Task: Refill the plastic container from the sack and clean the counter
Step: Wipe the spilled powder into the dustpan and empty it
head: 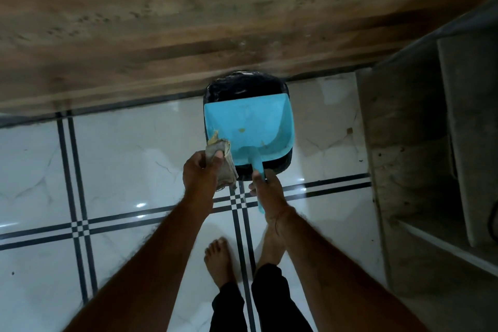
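No text, label, brand, number or sign can be read anywhere in the view. The blue dustpan point(249, 127) shows only plain plastic with a few yellowish specks, the cloth point(222, 163) bears no print, and the black bin point(242, 86) beneath carries no marking. The floor tiles point(121, 148) have only dark crossing lines, and the brown wall point(188, 21) at the far side shows stains but no lettering.
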